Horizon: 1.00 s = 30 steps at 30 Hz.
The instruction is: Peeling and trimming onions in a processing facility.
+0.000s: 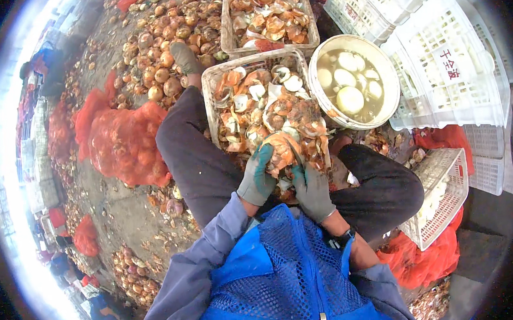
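Over the near end of a pale plastic crate (208,85) full of onion skins and scraps, both my gloved hands meet at an onion (280,153) with loose orange-brown skin. My left hand (258,180), in a grey-green glove, is closed round the onion's left side. On its lower right side, my right hand (311,191) is closed with the fingers pressed against it. A thin dark shape shows beside the right fingers; whether it is a small blade or a shadow, I cannot tell. Onion skins (245,97) lie heaped just beyond my hands.
A white bucket (395,91) of peeled onions in cloudy water stands right of the crate. Another scrap-filled crate (225,24) lies beyond. Stacked white crates (435,66) rise at right, with a tilted crate (442,209) below. Red net sacks (124,143) and loose onions (160,61) cover ground at left.
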Tool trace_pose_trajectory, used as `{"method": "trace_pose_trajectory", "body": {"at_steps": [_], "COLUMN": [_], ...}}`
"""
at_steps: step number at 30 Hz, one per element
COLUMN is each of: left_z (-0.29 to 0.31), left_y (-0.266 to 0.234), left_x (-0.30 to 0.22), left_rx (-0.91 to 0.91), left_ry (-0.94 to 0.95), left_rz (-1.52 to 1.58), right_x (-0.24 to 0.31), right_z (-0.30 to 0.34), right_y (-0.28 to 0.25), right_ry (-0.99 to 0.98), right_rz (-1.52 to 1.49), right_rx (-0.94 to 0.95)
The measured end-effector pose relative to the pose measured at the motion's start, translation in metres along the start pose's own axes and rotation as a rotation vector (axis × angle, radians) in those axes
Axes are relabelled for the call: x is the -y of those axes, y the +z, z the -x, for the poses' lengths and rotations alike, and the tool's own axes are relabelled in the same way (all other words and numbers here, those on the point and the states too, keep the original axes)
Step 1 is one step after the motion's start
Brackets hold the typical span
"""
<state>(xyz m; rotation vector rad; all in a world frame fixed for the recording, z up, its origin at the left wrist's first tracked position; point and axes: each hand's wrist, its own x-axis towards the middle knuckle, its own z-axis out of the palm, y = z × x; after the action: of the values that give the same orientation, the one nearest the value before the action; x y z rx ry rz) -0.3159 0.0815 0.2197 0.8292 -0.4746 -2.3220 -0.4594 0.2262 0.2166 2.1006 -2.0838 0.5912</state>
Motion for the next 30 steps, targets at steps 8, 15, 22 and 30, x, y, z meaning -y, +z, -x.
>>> {"method": "trace_pose_trajectory", "body": {"at_steps": [8, 15, 22, 30], "left_z": [-0.008, -0.01, -0.006, 0.001], "left_y": [-0.004, -0.006, -0.005, 0.007], "left_x": [0.0, -0.002, -0.014, -0.031], "left_rx": [0.008, -0.023, -0.11, -0.108], "left_ry": [0.043, -0.011, 0.148, 0.162], "left_rz": [-0.016, 0.135, -0.044, -0.313], "right_x": [0.001, -0.009, -0.024, -0.077], "right_z": [0.006, -0.008, -0.047, -0.048], "right_y": [0.011, -0.004, -0.069, -0.069], "right_ry": [-0.024, -0.001, 0.25, -0.061], "right_rz": [0.056, -0.061, -0.435, -0.596], "right_rx": [-0.013, 0.191, 0.397, 0.585]}}
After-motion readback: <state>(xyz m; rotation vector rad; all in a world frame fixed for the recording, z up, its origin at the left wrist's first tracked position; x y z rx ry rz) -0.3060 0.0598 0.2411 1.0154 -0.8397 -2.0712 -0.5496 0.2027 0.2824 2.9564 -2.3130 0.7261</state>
